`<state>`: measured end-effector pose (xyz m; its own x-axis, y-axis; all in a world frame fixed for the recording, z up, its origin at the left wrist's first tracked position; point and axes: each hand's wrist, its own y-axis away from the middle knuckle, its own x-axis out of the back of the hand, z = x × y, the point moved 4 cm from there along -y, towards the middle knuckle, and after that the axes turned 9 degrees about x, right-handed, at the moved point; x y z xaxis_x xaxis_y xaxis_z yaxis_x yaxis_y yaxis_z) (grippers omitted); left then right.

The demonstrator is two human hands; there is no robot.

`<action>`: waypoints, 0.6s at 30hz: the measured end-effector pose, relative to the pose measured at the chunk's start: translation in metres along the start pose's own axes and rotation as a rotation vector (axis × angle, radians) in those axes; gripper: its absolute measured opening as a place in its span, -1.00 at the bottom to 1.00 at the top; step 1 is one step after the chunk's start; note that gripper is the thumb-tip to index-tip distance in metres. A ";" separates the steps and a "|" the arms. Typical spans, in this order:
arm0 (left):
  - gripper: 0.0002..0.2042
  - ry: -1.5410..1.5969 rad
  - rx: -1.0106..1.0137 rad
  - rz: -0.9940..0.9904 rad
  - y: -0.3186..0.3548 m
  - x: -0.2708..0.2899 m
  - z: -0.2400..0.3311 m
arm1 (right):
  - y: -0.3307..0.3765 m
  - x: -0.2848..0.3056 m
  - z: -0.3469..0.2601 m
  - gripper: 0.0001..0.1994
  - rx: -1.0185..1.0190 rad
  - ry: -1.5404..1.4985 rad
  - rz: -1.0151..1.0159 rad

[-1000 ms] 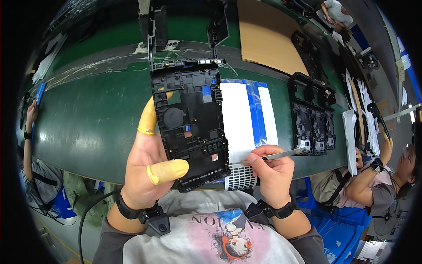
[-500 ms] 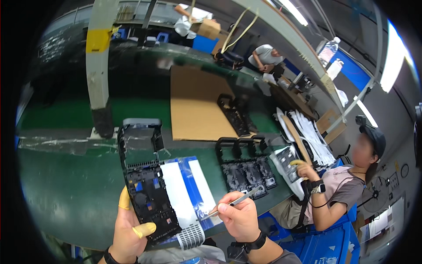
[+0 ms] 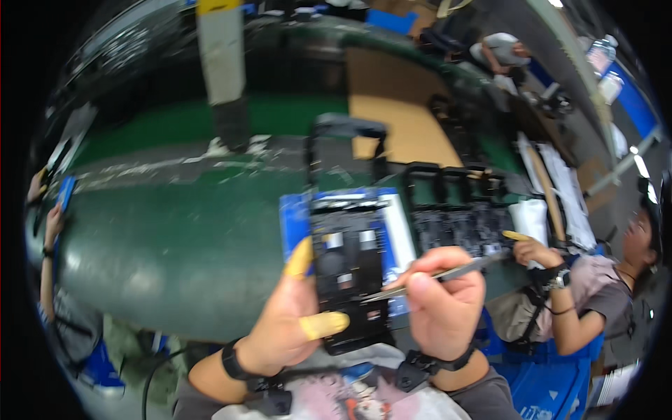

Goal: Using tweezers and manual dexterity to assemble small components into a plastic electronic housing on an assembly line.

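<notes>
At lower centre, the left hand [image 3: 283, 327] has its fingers gripping a black rectangular plastic housing [image 3: 360, 264]. Further right, the right hand [image 3: 448, 308] pinches slim silver metal tweezers [image 3: 393, 292].

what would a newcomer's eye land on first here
Probably the yellow finger cots on the left hand, which grips a black plastic housing at the centre. Next, the slim metal tweezers in the right hand, their tips over the housing's lower half. Beyond, a tan cardboard sheet lies on the green table.
</notes>
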<state>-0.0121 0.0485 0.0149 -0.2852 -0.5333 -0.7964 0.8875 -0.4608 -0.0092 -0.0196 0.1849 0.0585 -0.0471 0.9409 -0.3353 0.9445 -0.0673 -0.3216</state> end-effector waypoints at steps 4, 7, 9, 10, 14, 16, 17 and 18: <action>-0.15 -0.024 -0.011 -0.003 0.005 0.000 -0.002 | 0.005 -0.004 0.009 -0.84 0.001 0.050 -0.038; -0.14 -0.082 -0.007 -0.027 0.007 0.000 0.001 | 0.005 -0.001 0.015 -0.85 -0.008 0.014 -0.083; -0.14 -0.129 -0.009 -0.039 0.010 0.001 0.003 | 0.006 -0.006 0.016 -0.85 -0.014 -0.019 -0.138; -0.14 -0.128 -0.003 -0.049 0.010 0.000 0.003 | 0.006 -0.009 0.015 -0.86 -0.001 0.018 -0.069; -0.14 -0.119 -0.002 -0.050 0.013 0.003 0.003 | 0.006 -0.013 0.016 -0.86 -0.004 0.056 0.000; -0.14 -0.114 0.000 -0.046 0.013 0.003 0.004 | 0.006 -0.014 0.017 -0.86 -0.007 0.058 -0.005; -0.14 -0.112 -0.002 -0.046 0.013 0.003 0.004 | 0.006 -0.014 0.017 -0.86 -0.005 0.059 -0.012; -0.14 -0.109 -0.001 -0.043 0.013 0.004 0.003 | 0.006 -0.014 0.017 -0.86 -0.010 0.060 -0.012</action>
<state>-0.0028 0.0385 0.0129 -0.3604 -0.5873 -0.7247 0.8739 -0.4842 -0.0423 -0.0188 0.1655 0.0466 -0.0396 0.9599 -0.2774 0.9471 -0.0524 -0.3166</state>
